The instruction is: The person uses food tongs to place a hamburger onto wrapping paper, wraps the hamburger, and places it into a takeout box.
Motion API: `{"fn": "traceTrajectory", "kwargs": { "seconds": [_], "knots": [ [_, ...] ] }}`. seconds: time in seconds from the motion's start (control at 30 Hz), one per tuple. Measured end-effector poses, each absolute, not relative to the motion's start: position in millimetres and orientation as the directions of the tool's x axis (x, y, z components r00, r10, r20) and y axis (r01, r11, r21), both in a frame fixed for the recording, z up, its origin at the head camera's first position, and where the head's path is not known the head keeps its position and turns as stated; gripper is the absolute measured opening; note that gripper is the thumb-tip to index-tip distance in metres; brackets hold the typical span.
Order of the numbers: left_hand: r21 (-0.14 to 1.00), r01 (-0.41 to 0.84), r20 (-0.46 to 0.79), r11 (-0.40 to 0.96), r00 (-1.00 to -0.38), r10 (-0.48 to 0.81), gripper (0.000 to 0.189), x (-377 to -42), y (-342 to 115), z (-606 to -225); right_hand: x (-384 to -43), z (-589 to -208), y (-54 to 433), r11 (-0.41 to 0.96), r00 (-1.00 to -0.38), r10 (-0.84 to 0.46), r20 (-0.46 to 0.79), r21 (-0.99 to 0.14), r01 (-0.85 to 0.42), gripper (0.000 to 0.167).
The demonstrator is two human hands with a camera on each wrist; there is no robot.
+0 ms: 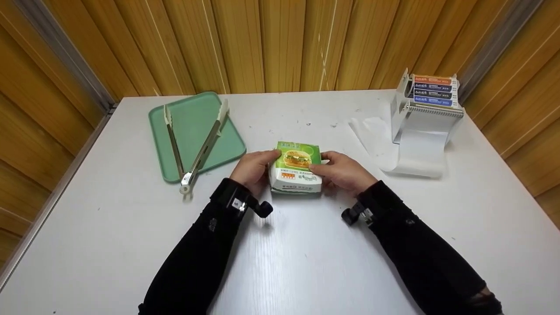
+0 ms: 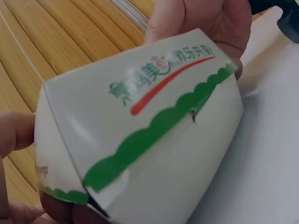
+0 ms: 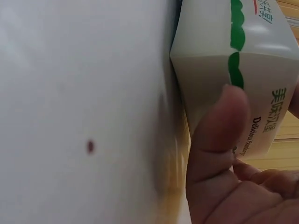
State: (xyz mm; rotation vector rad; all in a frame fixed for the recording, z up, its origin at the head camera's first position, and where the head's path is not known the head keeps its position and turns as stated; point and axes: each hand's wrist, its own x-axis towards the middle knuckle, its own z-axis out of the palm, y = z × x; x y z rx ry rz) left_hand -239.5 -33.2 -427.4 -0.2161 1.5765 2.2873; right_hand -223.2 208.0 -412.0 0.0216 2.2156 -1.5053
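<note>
A green and white cardboard hamburger box point(image 1: 298, 168), printed with a burger picture, is between both hands near the middle of the table. My left hand point(image 1: 253, 169) grips its left side, thumb by the top edge. From the other side my right hand point(image 1: 346, 174) holds it, the thumb reaching onto the printed top. The lid looks closed; the left wrist view shows the box's front point(image 2: 154, 107) with a green scalloped edge and a narrow gap at one corner. In the right wrist view the right thumb point(image 3: 222, 121) lies against the box's side point(image 3: 259, 100). Most other fingers are partly hidden.
At the back left lies a green tray point(image 1: 192, 118) with spread metal tongs point(image 1: 200, 157) across it, their hinge end past its near edge. A white holder point(image 1: 431, 109) with several coloured boxes stands back right, a paper sheet point(image 1: 422, 157) trailing from it. Wood-patterned walls point(image 1: 284, 48) enclose the table.
</note>
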Motion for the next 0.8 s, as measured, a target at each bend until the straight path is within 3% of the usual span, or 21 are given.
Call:
{"fn": "traceTrajectory", "kwargs": {
  "seconds": [0.2, 0.5, 0.8],
  "knots": [
    [0.895, -0.365, -0.331, -0.255, -0.929, 0.168, 0.040, -241, -32, -427, -225, -412, 209, 0.421, -0.899, -0.224, -0.375, -0.870, 0.258, 0.065],
    [0.939, -0.313, -0.329, 0.140, -0.938, 0.108, 0.063, -240, -32, -421, -224, -412, 209, 0.438, -0.906, -0.199, -0.374, -0.861, 0.259, 0.066],
    [0.917, -0.220, -0.276, 0.334, -0.952, 0.130, 0.078, -231, -34, -413, -224, -412, 207, 0.488, -0.928, -0.160, -0.336, -0.844, 0.221, 0.079]
  ]
}}
